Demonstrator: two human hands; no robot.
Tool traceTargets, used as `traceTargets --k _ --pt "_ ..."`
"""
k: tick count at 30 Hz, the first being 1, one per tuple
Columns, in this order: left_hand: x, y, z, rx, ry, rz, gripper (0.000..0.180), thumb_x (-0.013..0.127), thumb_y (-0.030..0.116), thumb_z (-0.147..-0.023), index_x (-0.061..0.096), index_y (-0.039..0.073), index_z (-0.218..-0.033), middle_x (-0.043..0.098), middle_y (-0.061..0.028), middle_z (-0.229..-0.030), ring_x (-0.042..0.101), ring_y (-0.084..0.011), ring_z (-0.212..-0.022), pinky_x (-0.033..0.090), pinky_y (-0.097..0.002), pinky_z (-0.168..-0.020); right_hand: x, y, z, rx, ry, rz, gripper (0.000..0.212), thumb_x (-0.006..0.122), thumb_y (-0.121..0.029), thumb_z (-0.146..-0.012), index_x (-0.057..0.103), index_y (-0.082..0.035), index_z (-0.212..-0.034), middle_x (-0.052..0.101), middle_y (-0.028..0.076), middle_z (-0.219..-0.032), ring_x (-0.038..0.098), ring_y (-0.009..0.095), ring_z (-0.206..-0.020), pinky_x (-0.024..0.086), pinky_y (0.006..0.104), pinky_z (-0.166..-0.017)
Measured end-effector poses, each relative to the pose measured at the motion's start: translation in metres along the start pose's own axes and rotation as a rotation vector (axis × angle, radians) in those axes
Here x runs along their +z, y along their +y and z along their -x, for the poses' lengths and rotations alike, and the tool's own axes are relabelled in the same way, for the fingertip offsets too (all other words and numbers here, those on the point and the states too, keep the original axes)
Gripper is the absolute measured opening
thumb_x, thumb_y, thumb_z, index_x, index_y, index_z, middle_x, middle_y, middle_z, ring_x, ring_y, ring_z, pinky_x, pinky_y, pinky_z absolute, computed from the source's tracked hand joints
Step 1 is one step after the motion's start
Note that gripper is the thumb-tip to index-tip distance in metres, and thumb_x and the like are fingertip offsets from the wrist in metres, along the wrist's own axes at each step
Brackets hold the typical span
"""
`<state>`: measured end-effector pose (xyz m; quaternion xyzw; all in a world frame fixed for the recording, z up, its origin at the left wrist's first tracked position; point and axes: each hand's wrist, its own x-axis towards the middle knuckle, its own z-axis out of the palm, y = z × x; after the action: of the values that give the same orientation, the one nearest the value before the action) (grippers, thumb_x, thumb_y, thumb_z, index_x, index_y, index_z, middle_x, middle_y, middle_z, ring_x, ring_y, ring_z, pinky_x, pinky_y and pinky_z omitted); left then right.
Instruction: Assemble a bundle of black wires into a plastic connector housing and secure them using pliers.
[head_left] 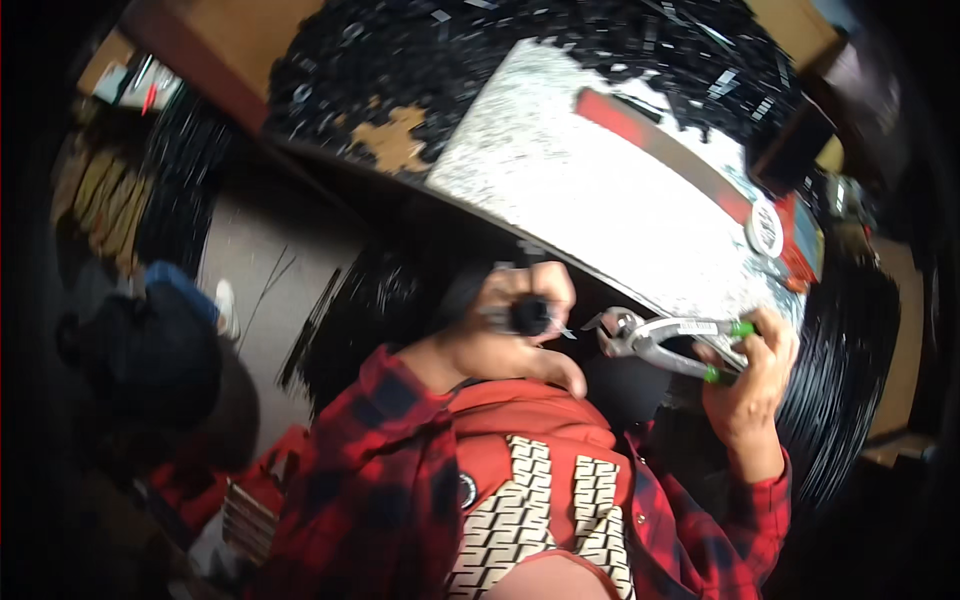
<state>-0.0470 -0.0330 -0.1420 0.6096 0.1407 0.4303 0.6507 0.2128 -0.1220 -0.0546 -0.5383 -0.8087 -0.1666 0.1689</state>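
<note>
My left hand (515,330) is closed around a dark bundle (530,316), seen end-on, with a thin pale tip sticking out toward the right. What that bundle is made of cannot be made out. In my right hand (752,385) are metal pliers (655,340) with green grip ends. Their handles are spread apart, and the head points left at the pale tip, with a small gap between. Both hands are in front of my body, by the near edge of a bright white work board (620,190).
A long red and grey bar (665,155) lies on the board, near a round white label (765,228) and a red box (803,240). Heaped black pieces (370,50) cover the far side. Long black strips (350,320) hang below left. Another person (140,350) is at the left.
</note>
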Motion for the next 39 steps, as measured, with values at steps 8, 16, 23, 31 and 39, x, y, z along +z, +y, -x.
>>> traceTargets --k 8,16,23,31,39 --pt "0.031 0.014 -0.009 -0.109 0.018 -0.13 0.029 0.065 0.008 -0.086 0.039 0.008 -0.075 0.043 0.0004 -0.063 0.041 -0.0083 -0.056 0.037 -0.0245 -0.054 -0.019 0.022 0.025 0.121 0.177 0.156 0.045 0.076 -0.025 -0.074 0.044 -0.006 -0.1 0.053 0.014 -0.111 0.054 0.034 -0.108 0.035 0.0532 -0.1" --pt "0.047 0.027 -0.017 -0.106 -0.031 -0.169 0.036 0.078 0.007 -0.075 0.041 0.01 -0.076 0.05 0.002 -0.069 0.045 -0.0058 -0.061 0.038 -0.0228 -0.055 -0.027 0.024 0.025 -0.001 0.325 0.324 0.038 0.068 -0.03 -0.083 0.043 -0.009 -0.103 0.054 0.011 -0.113 0.055 0.031 -0.112 0.03 0.0548 -0.105" --pt "0.049 0.019 -0.012 -0.244 0.053 -0.078 0.057 0.092 0.024 -0.048 0.048 0.009 -0.081 0.061 0.0008 -0.08 0.05 -0.0047 -0.065 0.042 -0.022 -0.058 -0.03 0.02 0.027 -0.04 0.33 0.308 0.03 0.064 -0.025 -0.086 0.044 -0.008 -0.102 0.056 0.011 -0.11 0.056 0.03 -0.111 0.03 0.056 -0.106" --pt "0.048 0.015 -0.015 -0.227 0.08 -0.085 0.058 0.091 0.03 -0.047 0.049 0.009 -0.081 0.061 0.0003 -0.078 0.054 -0.0065 -0.068 0.044 -0.021 -0.061 -0.027 0.021 0.027 -0.059 0.367 0.285 0.024 0.065 -0.019 -0.085 0.047 -0.007 -0.096 0.056 0.012 -0.109 0.058 0.029 -0.108 0.03 0.0586 -0.104" --pt "0.052 0.021 -0.02 -0.229 0.05 -0.113 0.049 0.089 0.025 -0.054 0.05 0.008 -0.078 0.051 0.0039 -0.072 0.047 -0.0056 -0.065 0.038 -0.0216 -0.057 -0.027 0.016 0.023 -0.042 0.344 0.274 0.024 0.064 -0.02 -0.086 0.047 -0.007 -0.096 0.056 0.012 -0.105 0.058 0.03 -0.104 0.033 0.0562 -0.102"
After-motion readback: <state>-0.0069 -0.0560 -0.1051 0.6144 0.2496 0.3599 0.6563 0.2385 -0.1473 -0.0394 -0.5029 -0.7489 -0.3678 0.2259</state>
